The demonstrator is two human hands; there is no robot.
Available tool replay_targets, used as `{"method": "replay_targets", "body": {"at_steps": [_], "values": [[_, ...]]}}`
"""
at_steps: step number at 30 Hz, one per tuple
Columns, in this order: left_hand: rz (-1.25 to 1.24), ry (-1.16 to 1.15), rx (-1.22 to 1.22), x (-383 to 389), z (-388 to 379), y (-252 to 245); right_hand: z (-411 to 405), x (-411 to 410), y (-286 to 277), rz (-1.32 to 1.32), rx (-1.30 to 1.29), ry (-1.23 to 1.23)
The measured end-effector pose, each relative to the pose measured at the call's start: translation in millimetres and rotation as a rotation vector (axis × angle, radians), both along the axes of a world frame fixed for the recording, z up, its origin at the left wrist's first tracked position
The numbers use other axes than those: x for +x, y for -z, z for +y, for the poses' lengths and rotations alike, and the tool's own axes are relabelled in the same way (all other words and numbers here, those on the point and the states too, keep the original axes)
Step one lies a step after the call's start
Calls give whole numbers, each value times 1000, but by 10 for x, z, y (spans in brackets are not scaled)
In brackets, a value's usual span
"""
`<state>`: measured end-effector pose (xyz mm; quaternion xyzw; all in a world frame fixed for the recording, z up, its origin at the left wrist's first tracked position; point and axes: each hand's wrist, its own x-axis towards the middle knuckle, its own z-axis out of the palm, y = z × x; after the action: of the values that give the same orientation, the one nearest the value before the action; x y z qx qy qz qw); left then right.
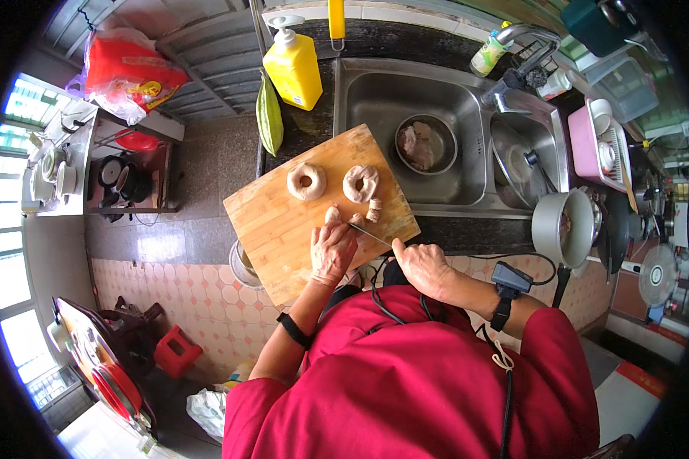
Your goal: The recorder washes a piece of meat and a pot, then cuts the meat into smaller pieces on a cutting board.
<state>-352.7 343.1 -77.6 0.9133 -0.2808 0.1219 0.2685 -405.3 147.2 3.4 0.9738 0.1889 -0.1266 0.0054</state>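
A wooden cutting board (287,229) lies tilted across the counter edge and the sink's near corner. My left hand (332,252) presses on a pale beige food piece (333,214) at the middle of the board, its fingertips curled. My right hand (422,264) grips a knife (370,234) by its handle, which the fist hides. The blade points left, its tip beside my left fingers and a small cut piece (356,220). Farther up the board lie two whole beige food rings (306,195) (369,192), dough-like in look. A short stack of cut bits (374,210) sits under the right ring.
Beyond the board is a stainless-steel double sink (373,109); a metal bowl with raw-looking meat (418,146) stands in its left basin. A glass lid (514,160) leans in the right one. Nearby are a yellow pump bottle (298,72), a ridged green gourd (269,117) and a saucepan (551,229).
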Motion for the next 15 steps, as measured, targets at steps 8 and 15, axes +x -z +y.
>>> {"method": "replay_targets", "body": {"at_steps": [8,15], "values": [[11,37,-26,63,69,-36,-42,-24,5,-28,52,32],[-3,0,74,70,116,-93,-76,-52,-9,-1,40,69]]}}
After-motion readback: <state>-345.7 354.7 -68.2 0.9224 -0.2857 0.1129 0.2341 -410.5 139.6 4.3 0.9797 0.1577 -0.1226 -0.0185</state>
